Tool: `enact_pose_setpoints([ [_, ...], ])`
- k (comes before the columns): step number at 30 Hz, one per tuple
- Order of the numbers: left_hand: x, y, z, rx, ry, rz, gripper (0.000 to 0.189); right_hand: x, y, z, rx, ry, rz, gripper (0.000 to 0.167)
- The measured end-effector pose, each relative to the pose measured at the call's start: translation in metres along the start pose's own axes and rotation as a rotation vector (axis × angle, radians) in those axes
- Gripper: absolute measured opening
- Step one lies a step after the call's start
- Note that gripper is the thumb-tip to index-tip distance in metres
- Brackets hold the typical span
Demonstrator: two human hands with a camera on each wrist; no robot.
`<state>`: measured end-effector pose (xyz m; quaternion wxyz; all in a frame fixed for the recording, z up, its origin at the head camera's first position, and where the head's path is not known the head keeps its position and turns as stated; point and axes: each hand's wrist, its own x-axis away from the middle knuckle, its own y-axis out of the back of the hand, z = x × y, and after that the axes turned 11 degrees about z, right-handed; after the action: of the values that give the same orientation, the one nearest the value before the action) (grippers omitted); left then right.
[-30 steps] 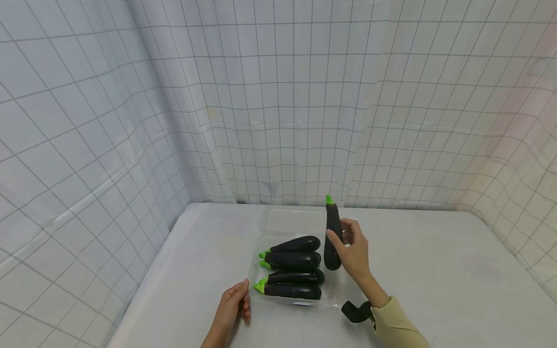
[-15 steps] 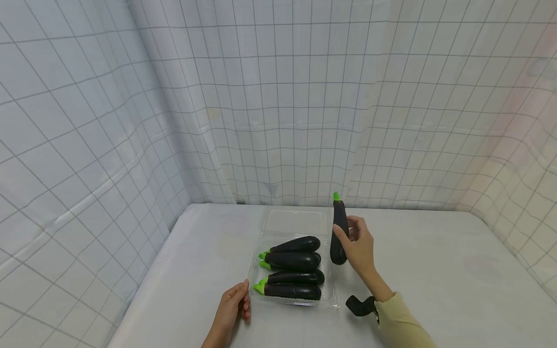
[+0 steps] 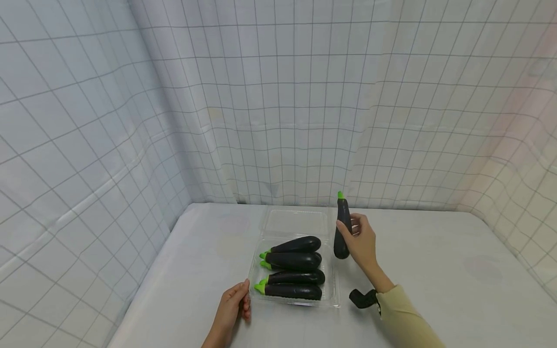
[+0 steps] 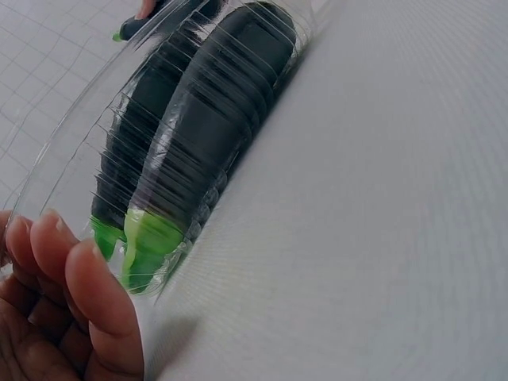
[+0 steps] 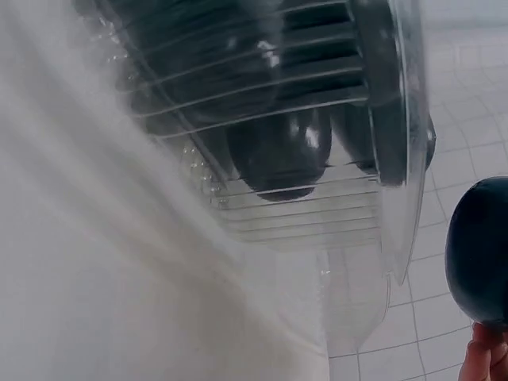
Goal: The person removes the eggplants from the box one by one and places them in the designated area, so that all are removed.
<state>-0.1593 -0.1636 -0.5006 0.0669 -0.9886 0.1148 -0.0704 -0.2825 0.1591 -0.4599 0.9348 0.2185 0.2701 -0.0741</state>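
Observation:
My right hand (image 3: 362,239) grips a dark eggplant (image 3: 342,227) with a bright green stem, held upright just right of a clear plastic clamshell box (image 3: 329,290). In the right wrist view the rounded end of the held eggplant (image 5: 480,254) shows above my fingertips (image 5: 476,361). Several more eggplants (image 3: 293,291) lie crosswise in the box, stems to the left. My left hand (image 3: 232,304) pinches the box rim near its front left corner. The left wrist view shows those fingers (image 4: 99,294) curled beside the green stems (image 4: 151,250); the thumb is mostly out of sight.
The box's clear lid (image 3: 296,222) lies open toward the back of the white table (image 3: 209,251). A black wrist-camera mount (image 3: 363,298) sits at the right wrist. White gridded curtains (image 3: 278,106) enclose the table at the back and sides.
My right hand has carried the eggplant right and slightly back, away from the box. My left hand, the box and the other eggplants have stayed in place.

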Motion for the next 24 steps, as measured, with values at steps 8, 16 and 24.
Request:
enact_pose_setpoints([
  [8, 0.0, 0.0, 0.0, -0.006, 0.017, 0.001, 0.042, -0.007, 0.001, -0.01, 0.069, -0.042, 0.038, 0.042],
  [16, 0.001, 0.0, -0.001, -0.022, 0.015, 0.004, 0.046, -0.017, 0.003, -0.027, 0.148, -0.112, 0.095, 0.045],
  [24, 0.0, 0.001, -0.001, -0.007, 0.031, 0.013, 0.044, -0.023, 0.005, -0.038, 0.209, -0.222, 0.164, 0.049],
])
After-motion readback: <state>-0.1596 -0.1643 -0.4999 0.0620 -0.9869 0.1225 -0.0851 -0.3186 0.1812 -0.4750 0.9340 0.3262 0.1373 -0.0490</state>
